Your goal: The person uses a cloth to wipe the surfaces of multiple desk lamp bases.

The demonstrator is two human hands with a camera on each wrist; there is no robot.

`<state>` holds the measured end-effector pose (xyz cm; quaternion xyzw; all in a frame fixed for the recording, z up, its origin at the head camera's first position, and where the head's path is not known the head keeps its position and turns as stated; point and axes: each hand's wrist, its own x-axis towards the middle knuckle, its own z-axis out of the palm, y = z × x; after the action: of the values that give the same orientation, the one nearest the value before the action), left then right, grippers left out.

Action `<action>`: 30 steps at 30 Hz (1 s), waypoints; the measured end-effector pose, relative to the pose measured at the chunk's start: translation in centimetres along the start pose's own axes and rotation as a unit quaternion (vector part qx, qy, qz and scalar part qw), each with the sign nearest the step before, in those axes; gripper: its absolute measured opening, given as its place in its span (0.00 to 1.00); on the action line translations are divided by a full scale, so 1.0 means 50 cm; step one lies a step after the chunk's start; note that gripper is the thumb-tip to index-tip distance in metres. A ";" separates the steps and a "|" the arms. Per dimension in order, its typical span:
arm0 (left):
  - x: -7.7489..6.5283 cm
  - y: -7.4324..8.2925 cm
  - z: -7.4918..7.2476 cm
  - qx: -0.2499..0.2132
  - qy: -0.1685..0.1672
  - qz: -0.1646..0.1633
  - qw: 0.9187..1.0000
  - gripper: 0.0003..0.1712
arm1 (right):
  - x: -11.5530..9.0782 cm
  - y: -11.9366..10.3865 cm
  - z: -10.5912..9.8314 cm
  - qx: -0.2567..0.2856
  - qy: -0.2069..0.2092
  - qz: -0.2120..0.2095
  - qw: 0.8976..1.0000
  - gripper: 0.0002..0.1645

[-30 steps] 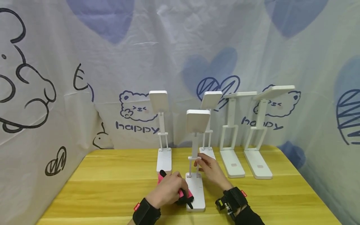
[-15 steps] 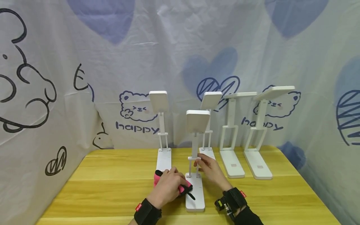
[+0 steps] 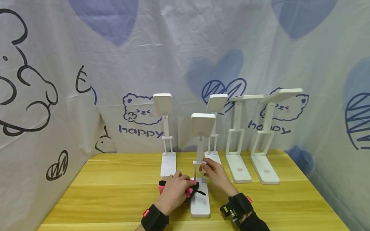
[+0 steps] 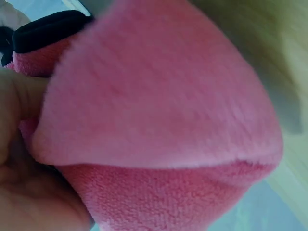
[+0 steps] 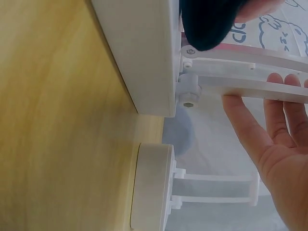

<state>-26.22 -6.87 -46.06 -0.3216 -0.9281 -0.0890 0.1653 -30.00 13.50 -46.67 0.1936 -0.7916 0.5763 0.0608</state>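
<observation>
My left hand (image 3: pixel 174 191) holds a folded pink fluffy cloth with black trim (image 4: pixel 159 91). The cloth lies against the rear of the base of the nearest white folding stand (image 3: pixel 200 205), at the foot of its two thin bars. My right hand (image 3: pixel 216 176) grips this stand's upright frame from the right. In the right wrist view, its thumb and fingers (image 5: pixel 276 115) lie on opposite sides of one bar. The stand is upright, its flat rectangular head (image 3: pixel 203 124) tilted. A black part of the cloth (image 5: pixel 207 24) shows above the bars there. My left fingertips are partly hidden by the cloth.
Behind stand more white stands of the same kind: one at the left (image 3: pixel 168 165), one partly hidden behind my right hand (image 3: pixel 213 155), two at the right (image 3: pixel 238 168). They stand on a yellow wooden table (image 3: pixel 115 192). A printed curtain (image 3: pixel 179 64) hangs behind.
My left hand has slid the cloth backward along the base, from its front half to the foot of the bars. My right hand stays on the frame.
</observation>
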 end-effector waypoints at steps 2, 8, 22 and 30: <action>0.002 0.000 0.002 0.006 -0.001 -0.003 1.000 0.21 | 0.000 0.002 0.000 0.001 0.000 -0.006 1.000 0.17; 0.007 0.005 0.005 0.008 -0.018 -0.001 1.000 0.22 | -0.001 0.003 -0.004 0.002 0.000 -0.008 1.000 0.17; 0.016 0.031 0.020 0.023 0.004 0.039 0.999 0.22 | -0.001 0.000 -0.008 0.018 -0.011 0.001 1.000 0.21; 0.016 0.037 0.030 0.031 0.023 0.079 0.996 0.22 | -0.001 0.001 -0.008 0.026 -0.015 0.004 1.000 0.22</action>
<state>-26.03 -4.56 -47.05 -0.3867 -0.8979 -0.0543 0.2031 -30.02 13.90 -46.62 0.2008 -0.7778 0.5941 0.0418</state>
